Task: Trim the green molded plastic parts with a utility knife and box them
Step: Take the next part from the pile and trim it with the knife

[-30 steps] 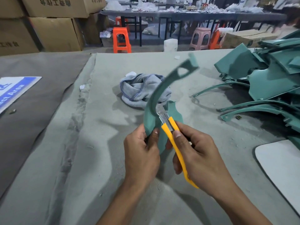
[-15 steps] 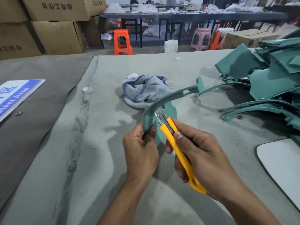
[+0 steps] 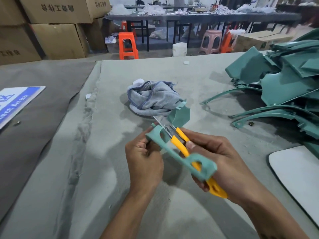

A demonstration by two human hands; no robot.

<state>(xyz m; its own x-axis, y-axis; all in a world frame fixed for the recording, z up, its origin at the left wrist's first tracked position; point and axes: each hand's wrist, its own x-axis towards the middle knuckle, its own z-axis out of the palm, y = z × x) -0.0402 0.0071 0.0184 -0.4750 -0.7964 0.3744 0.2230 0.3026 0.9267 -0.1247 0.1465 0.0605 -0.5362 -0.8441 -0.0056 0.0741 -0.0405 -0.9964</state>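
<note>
My left hand grips a green molded plastic part over the middle of the felt-covered table. Its slotted arm now lies across my right hand, and its wide flap points away toward the cloth. My right hand holds a yellow utility knife with the blade out, its tip against the part near my left fingers. The knife handle passes behind the green arm.
A crumpled grey cloth lies just beyond the hands. A pile of green molded parts fills the right side. A white panel sits at the right edge, a blue sign at the left. Cardboard boxes and stools stand beyond the table.
The green part has been turned in my left hand: its long arm swung from pointing up and away down to lie across my right hand. The knife stays at the part.
</note>
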